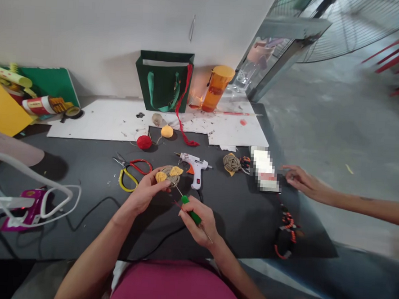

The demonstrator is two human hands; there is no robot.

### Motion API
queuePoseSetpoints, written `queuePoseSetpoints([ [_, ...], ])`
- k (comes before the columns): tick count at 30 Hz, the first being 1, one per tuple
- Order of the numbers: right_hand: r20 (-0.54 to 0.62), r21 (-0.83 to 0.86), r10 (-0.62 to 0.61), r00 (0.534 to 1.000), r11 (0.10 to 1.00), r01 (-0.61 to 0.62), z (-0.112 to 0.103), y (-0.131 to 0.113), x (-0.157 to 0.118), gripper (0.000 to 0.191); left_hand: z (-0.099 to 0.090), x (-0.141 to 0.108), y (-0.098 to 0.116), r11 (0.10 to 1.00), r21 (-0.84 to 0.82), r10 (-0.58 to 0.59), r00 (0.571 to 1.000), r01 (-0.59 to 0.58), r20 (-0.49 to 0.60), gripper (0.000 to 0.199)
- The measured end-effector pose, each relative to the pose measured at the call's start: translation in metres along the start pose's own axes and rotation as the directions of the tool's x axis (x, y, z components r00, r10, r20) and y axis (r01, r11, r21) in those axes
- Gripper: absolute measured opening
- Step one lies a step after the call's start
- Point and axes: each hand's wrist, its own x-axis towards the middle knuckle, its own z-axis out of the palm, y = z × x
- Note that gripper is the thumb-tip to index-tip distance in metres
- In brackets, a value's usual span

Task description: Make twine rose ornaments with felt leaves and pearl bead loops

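My left hand (146, 189) is closed on a round crochet piece (171, 177), brownish grey with yellow petal-like parts, held just above the dark table. In my right hand (202, 219) is a green-handled crochet hook (191, 210). Its thin metal shaft reaches up to the crochet piece and appears to touch it; the exact contact is too small to make out. Left of my left hand lie scissors (130, 170) with one red and one yellow handle. A white glue gun (195, 167) rests just beyond my hands.
Yarn balls, red (144, 142) and yellow (167, 131), lie behind the scissors. Farther back stand a green paper bag (163, 84) and an orange bottle (218, 89). At right, another person's hand (299, 180) is beside a phone (265, 169). A purple power strip (26, 211) sits left.
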Motion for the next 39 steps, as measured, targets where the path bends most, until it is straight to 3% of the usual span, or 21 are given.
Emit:
queuePoseSetpoints([
  [13, 0.065, -0.092, -0.026, 0.998, 0.995, 0.032, -0.0026, -0.0051, 0.0024, 0.017, 0.0019, -0.0034, 0.004, 0.998, 0.055, -0.005, 1.0, 0.004, 0.02, 0.066],
  [20, 0.074, -0.204, -0.08, 0.994, 0.974, 0.094, -0.0018, -0.0061, 0.003, 0.015, 0.0028, -0.003, 0.0008, 0.998, 0.054, 0.015, 1.0, -0.015, 0.012, 0.063],
  [26, 0.115, -0.345, -0.136, 0.984, 0.923, 0.168, 0.0003, -0.0024, 0.0004, 0.015, 0.0037, -0.0025, 0.0014, 0.998, -0.02, -0.059, 0.998, 0.06, 0.03, 0.055],
  [34, 0.153, -0.378, -0.187, 0.97, 0.896, 0.232, -0.0002, -0.0003, 0.0024, 0.016, -0.0001, 0.0004, 0.0005, 0.979, -0.113, -0.161, 0.984, 0.168, 0.07, 0.04],
  [39, 0.163, -0.388, -0.188, 0.968, 0.89, 0.239, -0.001, -0.0021, 0.0038, 0.016, 0.0013, 0.0006, 0.0004, 0.983, -0.096, -0.157, 0.987, 0.159, 0.032, 0.04],
])
